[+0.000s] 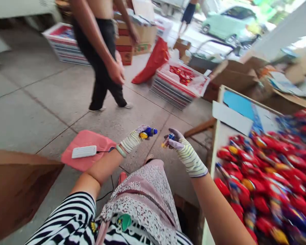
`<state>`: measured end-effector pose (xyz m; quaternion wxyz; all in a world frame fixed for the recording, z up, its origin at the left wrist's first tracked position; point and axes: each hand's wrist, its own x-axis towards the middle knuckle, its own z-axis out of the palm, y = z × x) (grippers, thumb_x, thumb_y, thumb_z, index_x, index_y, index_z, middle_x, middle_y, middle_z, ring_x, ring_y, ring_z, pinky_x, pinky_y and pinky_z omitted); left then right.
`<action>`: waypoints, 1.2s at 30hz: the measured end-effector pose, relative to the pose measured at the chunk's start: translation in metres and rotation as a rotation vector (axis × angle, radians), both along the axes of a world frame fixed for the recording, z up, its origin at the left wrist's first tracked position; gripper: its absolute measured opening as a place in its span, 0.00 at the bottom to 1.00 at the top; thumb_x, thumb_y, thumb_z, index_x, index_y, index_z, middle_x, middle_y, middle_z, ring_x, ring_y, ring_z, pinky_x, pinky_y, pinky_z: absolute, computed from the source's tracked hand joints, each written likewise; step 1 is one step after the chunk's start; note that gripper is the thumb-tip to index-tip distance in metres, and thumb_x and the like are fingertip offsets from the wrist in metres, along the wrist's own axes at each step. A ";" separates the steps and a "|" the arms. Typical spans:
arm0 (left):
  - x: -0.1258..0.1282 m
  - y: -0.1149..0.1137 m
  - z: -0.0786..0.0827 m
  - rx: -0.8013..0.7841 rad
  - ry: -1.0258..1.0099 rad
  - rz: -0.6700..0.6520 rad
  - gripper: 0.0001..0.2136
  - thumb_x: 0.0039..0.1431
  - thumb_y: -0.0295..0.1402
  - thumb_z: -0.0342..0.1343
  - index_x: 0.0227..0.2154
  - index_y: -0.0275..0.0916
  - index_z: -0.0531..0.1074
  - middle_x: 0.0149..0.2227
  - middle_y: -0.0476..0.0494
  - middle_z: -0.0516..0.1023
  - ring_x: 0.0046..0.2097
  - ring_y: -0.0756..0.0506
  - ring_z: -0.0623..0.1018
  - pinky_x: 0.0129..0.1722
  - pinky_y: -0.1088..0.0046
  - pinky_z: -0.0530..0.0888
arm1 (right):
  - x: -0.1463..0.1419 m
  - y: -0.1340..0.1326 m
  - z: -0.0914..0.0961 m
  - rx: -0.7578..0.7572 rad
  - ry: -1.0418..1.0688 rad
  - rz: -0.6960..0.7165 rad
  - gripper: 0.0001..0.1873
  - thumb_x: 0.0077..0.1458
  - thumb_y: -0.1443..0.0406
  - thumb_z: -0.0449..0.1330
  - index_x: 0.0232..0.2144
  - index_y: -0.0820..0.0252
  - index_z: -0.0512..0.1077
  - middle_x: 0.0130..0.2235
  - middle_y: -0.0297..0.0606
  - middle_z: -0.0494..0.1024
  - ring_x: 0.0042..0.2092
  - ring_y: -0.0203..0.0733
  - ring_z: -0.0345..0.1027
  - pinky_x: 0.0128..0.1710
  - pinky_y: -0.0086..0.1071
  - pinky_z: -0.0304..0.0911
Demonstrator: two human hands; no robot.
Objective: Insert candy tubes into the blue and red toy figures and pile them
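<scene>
My left hand (133, 139), in a striped glove, is closed round a small blue and yellow toy piece (148, 132) held out over my lap. Just to its right, my gloved right hand (183, 149) pinches another small blue and yellow piece (166, 141). The two pieces are a short gap apart, not touching. To the right lies a tray (219, 136) heaped with several red, blue and yellow toys (265, 173). The picture is smeared by motion there.
A pink stool (91, 139) with a white device (84, 151) on it stands left of my knees. A brown box (17, 183) sits at the far left. Another person (102, 51) walks across the tiled floor. Stacked trays (177, 85), a red bag (153, 61) and cartons lie beyond.
</scene>
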<state>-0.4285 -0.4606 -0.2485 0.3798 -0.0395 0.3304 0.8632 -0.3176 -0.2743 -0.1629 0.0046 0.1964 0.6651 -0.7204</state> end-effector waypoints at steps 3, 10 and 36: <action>0.015 0.028 0.016 -0.037 0.122 -0.170 0.21 0.45 0.45 0.71 0.36 0.36 0.74 0.34 0.45 0.79 0.32 0.47 0.79 0.28 0.75 0.77 | 0.052 0.008 0.019 0.108 0.049 -0.213 0.26 0.46 0.57 0.73 0.47 0.54 0.73 0.39 0.34 0.80 0.32 0.35 0.72 0.34 0.31 0.68; 0.063 0.096 0.053 -0.124 0.505 -0.472 0.21 0.48 0.48 0.65 0.35 0.36 0.72 0.32 0.48 0.74 0.27 0.50 0.74 0.22 0.78 0.71 | 0.154 0.006 0.028 0.513 0.016 -0.423 0.21 0.56 0.55 0.65 0.49 0.57 0.75 0.41 0.40 0.82 0.37 0.43 0.76 0.40 0.38 0.73; 0.306 0.151 0.124 0.220 1.134 -1.280 0.10 0.50 0.38 0.60 0.29 0.37 0.69 0.28 0.47 0.69 0.29 0.48 0.68 0.30 0.73 0.67 | 0.383 -0.135 0.052 0.536 -0.460 -1.074 0.25 0.60 0.43 0.56 0.38 0.56 0.75 0.28 0.35 0.73 0.28 0.39 0.63 0.29 0.32 0.57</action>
